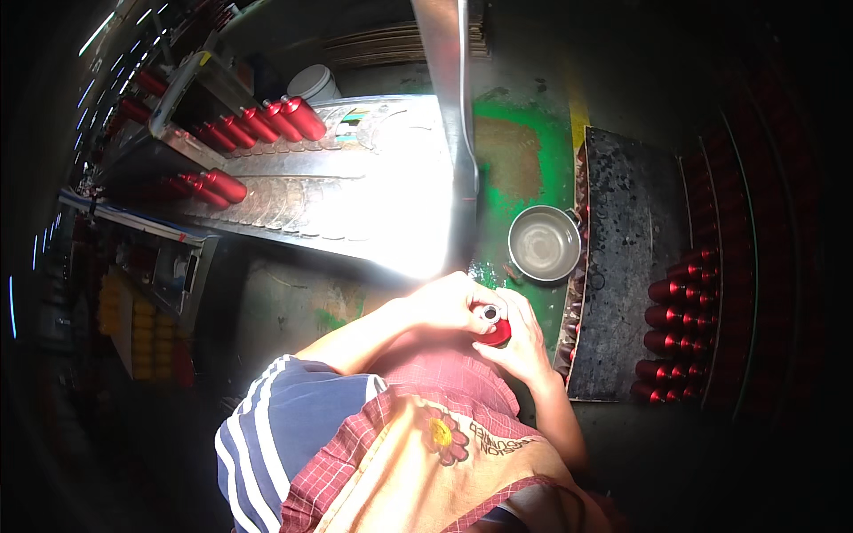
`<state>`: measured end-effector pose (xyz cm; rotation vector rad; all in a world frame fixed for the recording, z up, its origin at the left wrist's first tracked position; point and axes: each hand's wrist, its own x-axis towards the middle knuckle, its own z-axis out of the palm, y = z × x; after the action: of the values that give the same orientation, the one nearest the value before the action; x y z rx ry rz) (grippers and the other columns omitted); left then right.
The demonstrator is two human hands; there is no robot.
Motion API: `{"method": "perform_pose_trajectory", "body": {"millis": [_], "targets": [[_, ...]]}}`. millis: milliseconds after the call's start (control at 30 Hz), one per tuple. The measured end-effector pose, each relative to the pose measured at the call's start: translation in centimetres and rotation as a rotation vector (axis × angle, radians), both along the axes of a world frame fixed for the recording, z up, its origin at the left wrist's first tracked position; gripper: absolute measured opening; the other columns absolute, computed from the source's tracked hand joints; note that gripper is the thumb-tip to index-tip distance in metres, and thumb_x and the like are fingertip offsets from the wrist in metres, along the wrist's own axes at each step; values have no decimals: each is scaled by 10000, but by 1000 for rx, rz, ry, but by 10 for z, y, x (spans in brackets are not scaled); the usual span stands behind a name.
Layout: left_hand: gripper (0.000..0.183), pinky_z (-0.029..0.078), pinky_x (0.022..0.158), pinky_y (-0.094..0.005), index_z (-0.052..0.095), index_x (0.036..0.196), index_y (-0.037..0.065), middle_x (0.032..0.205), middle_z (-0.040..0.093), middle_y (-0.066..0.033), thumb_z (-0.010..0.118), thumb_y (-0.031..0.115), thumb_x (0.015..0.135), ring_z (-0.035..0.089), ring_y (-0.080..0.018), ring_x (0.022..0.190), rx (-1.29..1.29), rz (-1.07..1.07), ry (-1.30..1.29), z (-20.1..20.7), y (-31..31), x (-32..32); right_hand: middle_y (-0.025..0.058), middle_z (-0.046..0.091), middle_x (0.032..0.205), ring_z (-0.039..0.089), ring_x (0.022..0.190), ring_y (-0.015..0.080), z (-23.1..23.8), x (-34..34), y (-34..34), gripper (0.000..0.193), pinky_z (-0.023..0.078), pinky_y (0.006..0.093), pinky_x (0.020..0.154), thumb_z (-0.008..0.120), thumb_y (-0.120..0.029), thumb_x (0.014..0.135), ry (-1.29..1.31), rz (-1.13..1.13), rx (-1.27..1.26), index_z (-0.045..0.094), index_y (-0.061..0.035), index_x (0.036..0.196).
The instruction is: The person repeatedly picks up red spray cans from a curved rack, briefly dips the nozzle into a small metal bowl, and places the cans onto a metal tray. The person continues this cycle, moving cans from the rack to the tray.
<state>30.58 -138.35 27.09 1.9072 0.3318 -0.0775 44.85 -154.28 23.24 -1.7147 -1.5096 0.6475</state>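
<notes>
Fingers point(482, 295) of the left hand point(444, 304) pinch around the silver neck of a red bottle point(499, 335), and those of the right hand point(524, 342) curl about its body; the bottle is held between both hands, in front of the apron point(373, 457). At far left, yellow pieces point(151, 338) stand in stacks. Next, red bottles lean in two rows on a brightly lit conveyor point(275, 206) of metal slats, a white bucket point(313, 83) behind. Right of the hands, a round metal pot point(545, 244) sits beside a dark surface point(622, 258), with more red bottles point(675, 317) lying along its right side.
</notes>
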Motion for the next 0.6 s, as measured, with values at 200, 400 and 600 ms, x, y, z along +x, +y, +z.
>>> {"method": "perform_pose_trajectory", "body": {"millis": [200,400,600], "targets": [[355,495,713,-282,719,1137,95,841,674,-32,740,288,840,587,-127,720,169,253,-75,1,50,-119,174,543,1265,559,1172,344,-8,-94,68,806,473,415,997,852,-200,569,69,81,-6,528,-25,1286],[232,352,486,-200,677,1160,21,704,567,50,635,86,941,450,-29,519,-60,932,-331,-8,170,-239,190,536,1265,536,1190,353,-21,-164,184,841,445,428,1020,854,-141,551,124,50,155,518,-18,1312],[195,334,466,-200,679,1119,28,652,561,55,610,55,938,449,-12,512,-105,1082,-528,-39,298,-289,164,506,1245,504,1189,342,-29,-237,320,852,410,415,1045,837,-82,564,-19,-134,257,508,-24,1347]]}}
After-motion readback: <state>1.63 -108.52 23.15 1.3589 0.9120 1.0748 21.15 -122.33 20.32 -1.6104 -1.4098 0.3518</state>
